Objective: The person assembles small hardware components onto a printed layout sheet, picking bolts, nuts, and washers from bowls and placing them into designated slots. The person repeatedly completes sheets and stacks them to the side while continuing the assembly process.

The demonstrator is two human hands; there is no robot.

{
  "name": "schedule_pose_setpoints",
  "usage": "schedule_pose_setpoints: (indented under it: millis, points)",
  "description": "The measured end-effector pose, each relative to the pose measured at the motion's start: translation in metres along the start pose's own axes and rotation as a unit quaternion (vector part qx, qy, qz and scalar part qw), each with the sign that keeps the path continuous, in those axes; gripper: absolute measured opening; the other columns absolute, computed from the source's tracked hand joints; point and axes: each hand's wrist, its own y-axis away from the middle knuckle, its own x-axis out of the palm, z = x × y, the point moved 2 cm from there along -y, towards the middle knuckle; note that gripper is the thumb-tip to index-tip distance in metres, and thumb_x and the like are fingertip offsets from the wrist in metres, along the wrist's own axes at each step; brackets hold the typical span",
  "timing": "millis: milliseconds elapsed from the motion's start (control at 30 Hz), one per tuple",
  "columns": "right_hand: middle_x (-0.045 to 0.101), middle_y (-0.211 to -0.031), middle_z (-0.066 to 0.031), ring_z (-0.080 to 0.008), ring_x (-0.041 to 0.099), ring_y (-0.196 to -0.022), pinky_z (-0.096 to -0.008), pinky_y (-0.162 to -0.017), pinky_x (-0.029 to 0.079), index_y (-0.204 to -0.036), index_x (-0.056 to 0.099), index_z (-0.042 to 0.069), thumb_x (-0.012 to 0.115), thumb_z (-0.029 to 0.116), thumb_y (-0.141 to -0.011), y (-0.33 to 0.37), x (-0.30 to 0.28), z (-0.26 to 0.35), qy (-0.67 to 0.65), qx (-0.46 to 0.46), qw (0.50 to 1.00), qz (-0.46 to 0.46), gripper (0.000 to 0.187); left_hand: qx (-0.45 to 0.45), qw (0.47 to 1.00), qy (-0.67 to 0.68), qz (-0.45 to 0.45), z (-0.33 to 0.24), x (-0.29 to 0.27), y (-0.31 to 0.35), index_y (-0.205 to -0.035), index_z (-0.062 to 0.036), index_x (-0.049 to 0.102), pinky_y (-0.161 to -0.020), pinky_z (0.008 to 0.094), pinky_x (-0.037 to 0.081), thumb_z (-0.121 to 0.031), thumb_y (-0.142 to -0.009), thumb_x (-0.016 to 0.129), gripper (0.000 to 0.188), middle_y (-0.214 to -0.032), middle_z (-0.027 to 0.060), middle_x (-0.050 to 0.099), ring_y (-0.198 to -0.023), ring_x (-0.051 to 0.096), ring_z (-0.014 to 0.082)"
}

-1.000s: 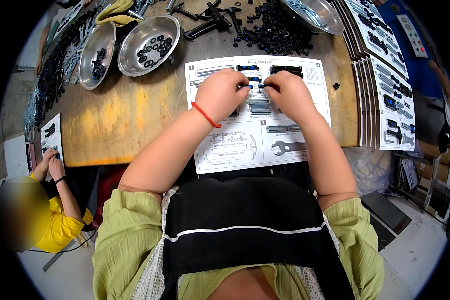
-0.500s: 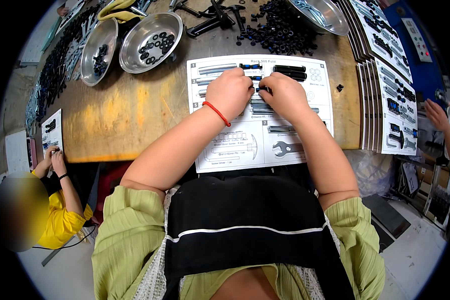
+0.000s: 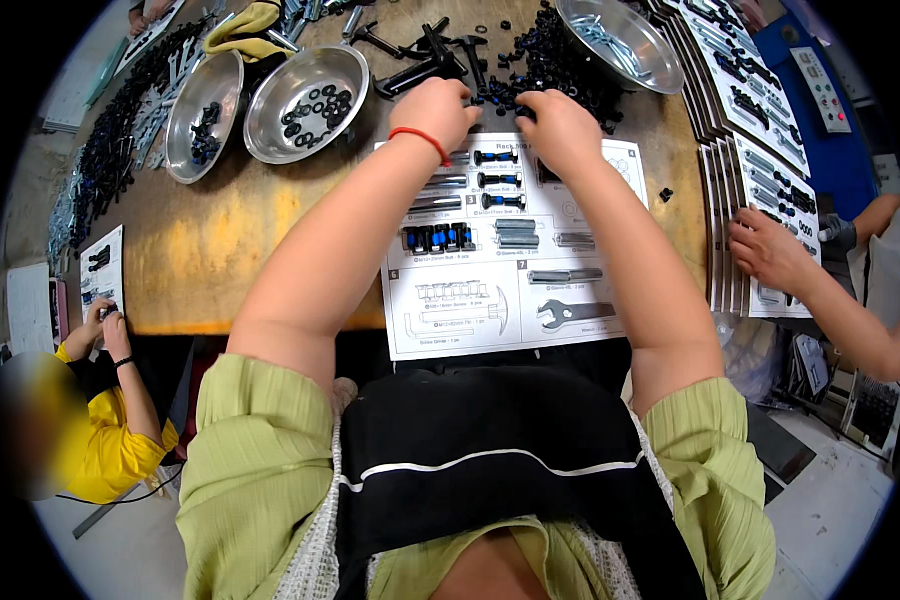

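I see bolts [image 3: 501, 181] + sleeves [image 3: 516, 234] on parts sheet [image 3: 490, 345], wrench dwg [image 3: 573, 315] uncovered; L hand [image 3: 437, 112] + R hand [image 3: 564, 128] at blk fastener pile [image 3: 560, 70], fingers curled, can't tell if gripping.

The sheet [image 3: 485, 263] lies on the table [image 3: 240, 240]. Behind it is a heap of fasteners [image 3: 560, 50]; left of this heap, a bowl [image 3: 260, 125] contains rings [image 3: 336, 104].
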Motion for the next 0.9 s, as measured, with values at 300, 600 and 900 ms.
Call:
schedule_pose_setpoints:
  millis: [300,600,900]
  points:
    - [0.067,-0.095,-0.0097,-0.0307,0.065,-0.093,-0.0404,-0.079,0.052,-0.096,0.066,0.009,0.064,0.019,-0.084,-0.019,0.017,-0.004,-0.129,0.035,0.990,-0.053,0.016,-0.017,0.991,0.132,-0.032,0.017,-0.002,-0.009,-0.102,-0.0089,0.073,-0.081,0.0375,0.053,-0.025,-0.085,0.063,0.026,-0.099,0.0116,0.072,-0.089,0.068,0.0294]
    - [0.067,-0.102,-0.0126,-0.0321,0.065,-0.096,-0.0417,-0.083,0.053,-0.106,0.071,0.013,0.057,0.019,-0.091,-0.039,0.017,-0.016,-0.052,0.017,0.998,-0.031,0.022,-0.006,0.994,0.107,0.020,0.007,0.014,-0.017,-0.100,-0.0069,0.074,-0.082,0.0388,0.053,-0.029,-0.087,0.065,0.027,-0.095,0.0148,0.072,-0.087,0.068,0.0309]
    - [0.064,-0.103,-0.0099,-0.0311,0.065,-0.095,-0.0431,-0.081,0.053,-0.098,0.072,0.012,0.068,0.025,-0.085,-0.042,0.023,0.003,0.073,0.046,0.996,0.025,0.019,0.002,0.999,0.016,0.031,-0.009,0.034,-0.032,-0.098,-0.0076,0.075,-0.082,0.0412,0.053,-0.026,-0.088,0.065,0.023,-0.095,0.0156,0.071,-0.090,0.067,0.0326]
